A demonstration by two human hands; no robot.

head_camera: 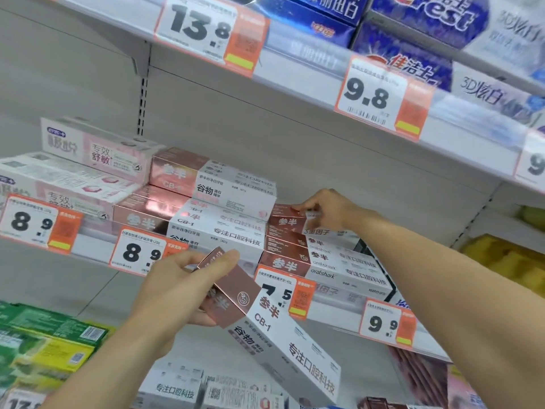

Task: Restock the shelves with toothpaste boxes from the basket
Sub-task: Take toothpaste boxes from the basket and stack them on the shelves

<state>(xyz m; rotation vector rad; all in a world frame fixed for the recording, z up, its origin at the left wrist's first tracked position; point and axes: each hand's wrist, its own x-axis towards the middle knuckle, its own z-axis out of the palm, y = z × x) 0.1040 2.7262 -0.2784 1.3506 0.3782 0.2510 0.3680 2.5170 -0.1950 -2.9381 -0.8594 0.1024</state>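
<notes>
So the box in play is the rose-gold and white toothpaste box [265,323], held out in front of the middle shelf [97,246], tilted with its far end dropping down to the right. The left hand [180,290] has it by the pink end, fingers curled round that end with the thumb across the top. It's not on the shelf yet.

The right hand [324,209] is up at the dark red stack [298,249], fingers pinching the back corner of the top box there, looks like it's squaring it up or nudging it into line.

If I'm doing this step, I'd level the held box first so the printed face points outward like its matching stack [212,208] just left of the red ones, then slide it in from the front instead of dropping it on. That matching pile already sits a bit staggered, so a careless push could shove the top one back or skew it. Keeping the right hand on the neighbours while it goes in seems smart.

Stuff I can't make out: the basket isn't in view at all. How deep the shelf goes behind the stacks is hidden. The upper shelf blue boxes [413,33] are blurry, and the green boxes [44,335] lower left are cut off by the frame edge.
</notes>
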